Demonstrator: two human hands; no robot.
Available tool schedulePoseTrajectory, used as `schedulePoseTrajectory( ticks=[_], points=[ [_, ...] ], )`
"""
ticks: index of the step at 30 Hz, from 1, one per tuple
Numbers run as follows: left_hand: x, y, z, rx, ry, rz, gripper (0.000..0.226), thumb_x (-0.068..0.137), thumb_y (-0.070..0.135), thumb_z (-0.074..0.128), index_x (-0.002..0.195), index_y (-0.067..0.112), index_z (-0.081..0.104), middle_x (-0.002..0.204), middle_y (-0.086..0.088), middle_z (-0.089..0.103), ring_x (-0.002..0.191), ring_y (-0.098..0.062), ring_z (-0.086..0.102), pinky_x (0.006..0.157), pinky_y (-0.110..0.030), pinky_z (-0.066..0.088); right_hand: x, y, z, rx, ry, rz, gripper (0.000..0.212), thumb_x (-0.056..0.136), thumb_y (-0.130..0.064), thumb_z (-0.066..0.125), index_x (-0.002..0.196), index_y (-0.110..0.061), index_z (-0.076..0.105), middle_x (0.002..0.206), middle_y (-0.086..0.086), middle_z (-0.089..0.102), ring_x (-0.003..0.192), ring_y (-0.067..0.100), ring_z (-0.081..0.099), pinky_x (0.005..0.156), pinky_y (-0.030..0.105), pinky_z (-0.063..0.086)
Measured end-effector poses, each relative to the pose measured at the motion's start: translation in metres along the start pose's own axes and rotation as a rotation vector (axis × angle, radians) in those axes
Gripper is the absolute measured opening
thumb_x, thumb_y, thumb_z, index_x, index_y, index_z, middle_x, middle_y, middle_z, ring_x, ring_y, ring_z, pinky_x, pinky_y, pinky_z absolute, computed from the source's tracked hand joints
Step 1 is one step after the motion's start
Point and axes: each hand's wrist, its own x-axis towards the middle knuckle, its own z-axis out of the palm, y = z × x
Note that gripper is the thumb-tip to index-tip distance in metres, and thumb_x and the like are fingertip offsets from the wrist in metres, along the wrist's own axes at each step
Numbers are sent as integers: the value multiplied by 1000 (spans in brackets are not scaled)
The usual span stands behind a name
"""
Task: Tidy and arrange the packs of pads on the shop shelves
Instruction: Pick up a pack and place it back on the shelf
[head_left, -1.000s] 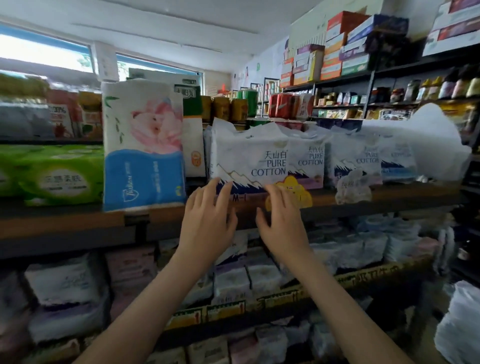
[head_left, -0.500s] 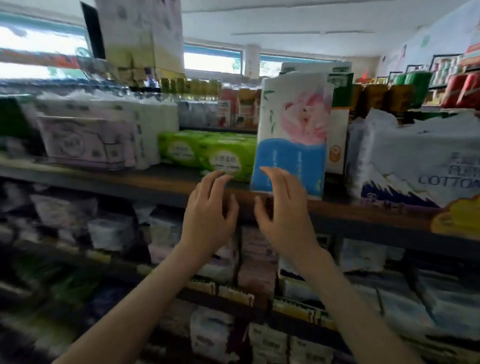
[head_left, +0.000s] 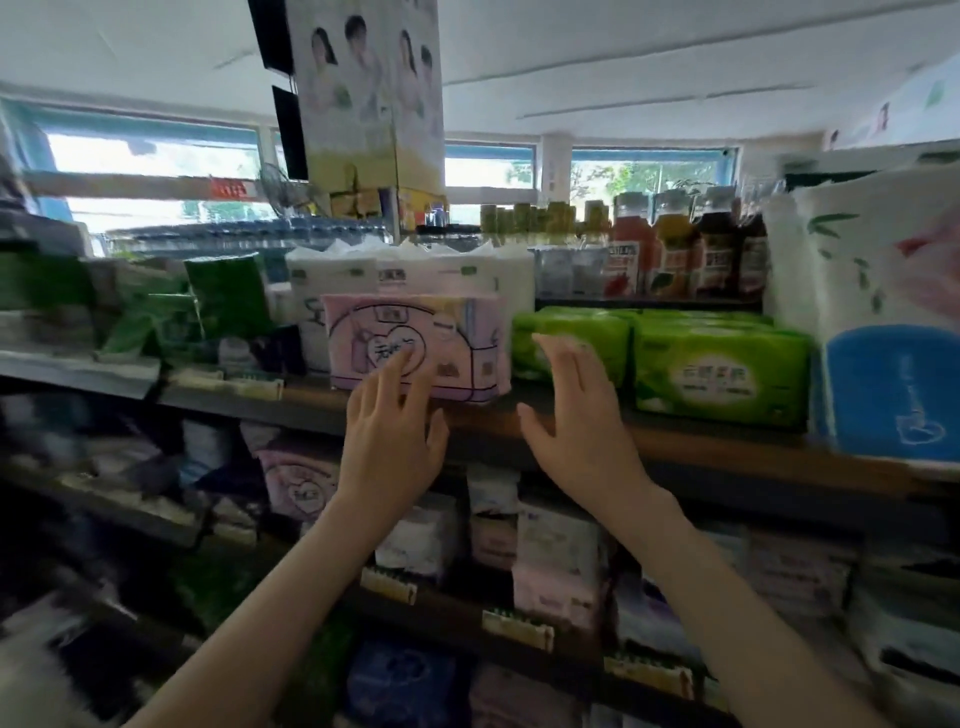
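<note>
Two bare forearms rise from the bottom edge of the frame toward the upper shelf (head_left: 727, 452) of a shop aisle. The left hand (head_left: 389, 447), at centre frame, is held palm forward with its fingers straight and slightly spread. Its fingertips (head_left: 402, 364) overlap the lower front face of a pink pack of pads (head_left: 415, 332), but motion blur hides whether they press on it. The right hand (head_left: 582, 426), just right of centre, is also open and spread wide, gripping nothing. It is raised before the gap between the pink pack and a row of green packs (head_left: 717, 374).

The pink pack stands upright at the shelf's front edge, directly above and behind the left hand and just left of the right hand. White packs (head_left: 405, 270) stand behind it. A tall white-and-blue roll pack (head_left: 883, 338) fills the right edge of the frame, and drink bottles (head_left: 675, 249) line the background at upper right. More packs of pads (head_left: 431, 535) crowd the lower shelves between the two arms, blurred.
</note>
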Motion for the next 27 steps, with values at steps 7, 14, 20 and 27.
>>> schedulePoseTrajectory(
  ticks=[7,14,20,27],
  points=[
    [21,-51,13,8,-22,88,75,73,20,77,136,17,37,137,-17,46,124,-36,44,105,-54,31,48,-19,38,383,-181,367,81,80,-27,75,143,-16,25,144,4,37,121,5,36,84,0,27],
    [20,-56,26,-73,18,92,72,72,16,75,135,12,41,135,-18,46,119,-31,37,101,-54,35,71,-6,55,665,-217,571,95,71,-19,83,145,-19,23,128,-1,51,108,10,52,75,11,50],
    [18,-57,23,-127,38,67,71,72,14,75,134,13,40,136,-18,43,118,-30,36,99,-51,36,82,-2,63,660,-279,585,109,27,-62,89,121,-24,50,121,2,57,106,20,60,84,39,56],
    [-9,-70,3,-178,91,49,60,84,30,59,137,19,33,142,-10,30,126,-30,38,104,-41,30,54,-40,64,732,-56,394,80,57,-22,89,121,-21,41,114,-8,57,102,2,59,77,16,52]
  ],
)
